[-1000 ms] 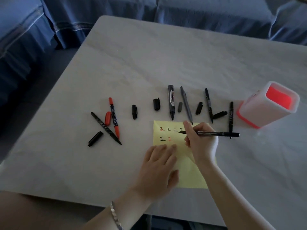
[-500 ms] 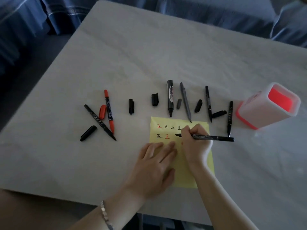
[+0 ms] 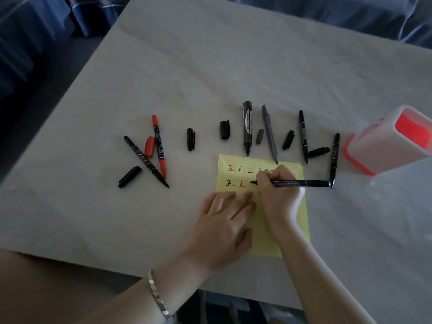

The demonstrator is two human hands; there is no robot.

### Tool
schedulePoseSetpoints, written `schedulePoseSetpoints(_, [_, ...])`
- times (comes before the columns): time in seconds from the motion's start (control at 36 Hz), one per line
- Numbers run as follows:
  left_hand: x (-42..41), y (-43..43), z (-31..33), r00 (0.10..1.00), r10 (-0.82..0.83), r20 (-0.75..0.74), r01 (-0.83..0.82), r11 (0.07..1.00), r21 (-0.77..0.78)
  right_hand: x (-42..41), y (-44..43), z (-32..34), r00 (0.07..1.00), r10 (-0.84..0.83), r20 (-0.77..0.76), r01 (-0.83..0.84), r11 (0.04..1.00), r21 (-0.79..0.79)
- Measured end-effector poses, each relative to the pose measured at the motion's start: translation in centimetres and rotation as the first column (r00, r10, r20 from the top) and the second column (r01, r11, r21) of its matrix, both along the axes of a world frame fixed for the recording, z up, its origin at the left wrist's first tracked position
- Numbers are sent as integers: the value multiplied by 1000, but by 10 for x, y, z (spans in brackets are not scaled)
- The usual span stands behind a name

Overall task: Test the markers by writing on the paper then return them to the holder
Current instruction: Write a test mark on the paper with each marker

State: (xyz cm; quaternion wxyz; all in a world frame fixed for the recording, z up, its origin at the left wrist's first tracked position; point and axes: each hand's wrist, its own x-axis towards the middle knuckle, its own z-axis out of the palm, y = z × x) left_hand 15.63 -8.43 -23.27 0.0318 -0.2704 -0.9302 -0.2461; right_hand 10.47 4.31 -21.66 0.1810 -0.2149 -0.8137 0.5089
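Pinching black marker (image 3: 301, 183) in right hand (image 3: 278, 196), tip beside red character (image 3: 242, 183); pinning yellow paper (image 3: 224, 163) under flat left hand (image 3: 222, 225); keep strokes light, clear of neighbouring marks.

You've got yellow paper (image 3: 265, 239), red and black characters (image 3: 230, 169), black marker (image 3: 301, 182), 1 red marker (image 3: 159, 146), white-and-red holder (image 3: 383, 150), grey veined table (image 3: 210, 66).

Matt stone, paper and plastic in my feed.
I see the table (image 3: 210, 66) with a smooth, matt, stone-like top and faint veining, matt yellow paper (image 3: 294, 230), a thin black marker (image 3: 301, 182) with a slightly glossy plastic barrel, a holder (image 3: 378, 150) of smooth white plastic, a bracelet (image 3: 157, 293) of shiny faceted metal, and soft blue cloth (image 3: 35, 31) behind.
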Motion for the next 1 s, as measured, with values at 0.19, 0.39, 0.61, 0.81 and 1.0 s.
schedulePoseSetpoints(0.19, [0, -1, 2, 1000, 5, 23, -5, 1000, 0, 1, -1, 2, 999, -30, -32, 31, 999, 11])
schedulePoseSetpoints(0.39, [0, -1, 2, 999, 7, 41, -7, 1000, -4, 0, 3, 0, 998, -53, -16, 52, 995, -84])
schedulePoseSetpoints(0.61, [-1, -1, 1, 1000, 7, 24, -8, 1000, 8, 0, 1, 4, 1000, 1, -11, -1, 998, -57])
schedulePoseSetpoints(0.81, [-1, -1, 3, 1000, 1, 27, -1, 1000, 2, 1, 1, 5, 1000, 14, -3, -14, 999, -44])
schedulePoseSetpoints(1.0, [0, 0, 3, 1000, 5, 25, -5, 1000, 12, 1, 1, 4, 1000, 7, -21, -8, 999, -41])
